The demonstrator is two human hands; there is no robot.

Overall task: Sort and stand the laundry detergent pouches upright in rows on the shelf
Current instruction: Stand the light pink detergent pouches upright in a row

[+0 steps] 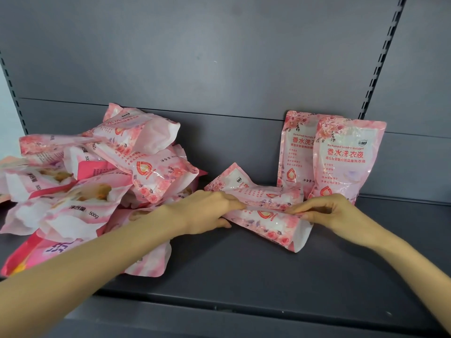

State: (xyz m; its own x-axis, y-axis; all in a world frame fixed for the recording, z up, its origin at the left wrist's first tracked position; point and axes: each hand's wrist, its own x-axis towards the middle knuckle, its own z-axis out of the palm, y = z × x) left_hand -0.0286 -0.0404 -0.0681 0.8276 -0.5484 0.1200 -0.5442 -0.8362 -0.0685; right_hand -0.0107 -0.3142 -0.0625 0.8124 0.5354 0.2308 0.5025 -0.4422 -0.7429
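Grey shelf (244, 264): L hand (207, 211) & R hand (327, 211) fingers pinch flat pouch (268, 224); upright pouches (341, 157) behind.

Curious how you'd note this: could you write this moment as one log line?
left hand, right hand: hold lying pouch | upright pouches: two, at right | pile: at left, unsorted

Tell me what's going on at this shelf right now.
A person is sorting pink detergent pouches on a dark grey shelf. The left hand grips one end of a flat-lying pouch mid-shelf, and the right hand pinches its upper edge near the other end. Another lying pouch sits just behind it. Two upright pouches already stand at the right against the back panel, while a jumbled pile waits on the left.
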